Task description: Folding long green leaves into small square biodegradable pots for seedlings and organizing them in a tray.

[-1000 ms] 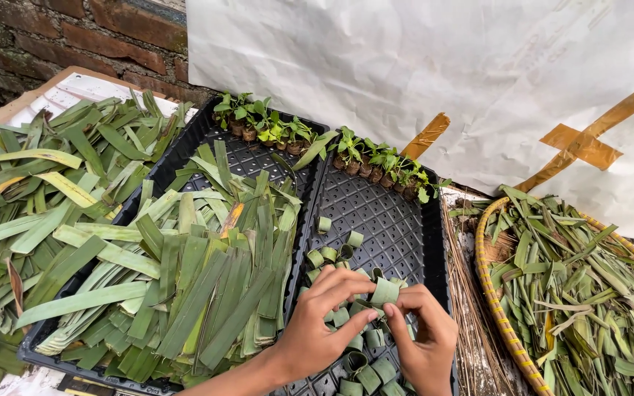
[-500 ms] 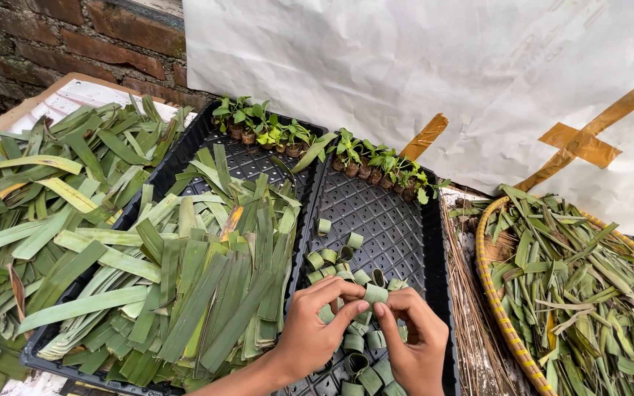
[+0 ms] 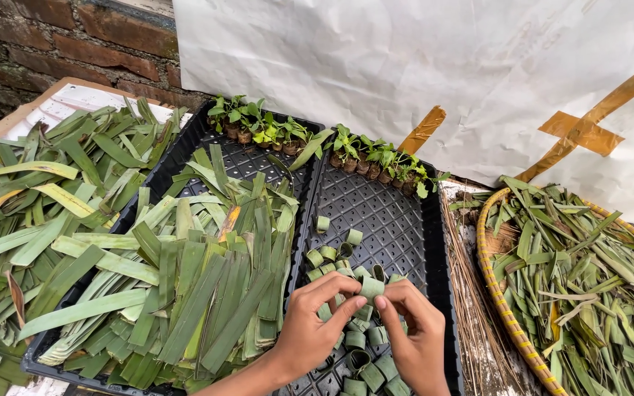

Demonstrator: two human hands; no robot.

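Head view: both hands (image 3: pixel 361 326) pinch a smooth rolled leaf ring (image 3: pixel 370 287).

Under the hands' pinch lies a black perforated tray (image 3: pixel 398 220), a second black tray (image 3: pixel 185 150) left of it, a woven basket (image 3: pixel 494 293) to the right.

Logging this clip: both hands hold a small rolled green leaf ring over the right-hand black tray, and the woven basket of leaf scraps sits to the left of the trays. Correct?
Not quite. In the head view the woven basket of leaf scraps sits to the right of the trays, not the left. The rest holds: left hand and right hand hold the leaf ring over the right-hand black tray.
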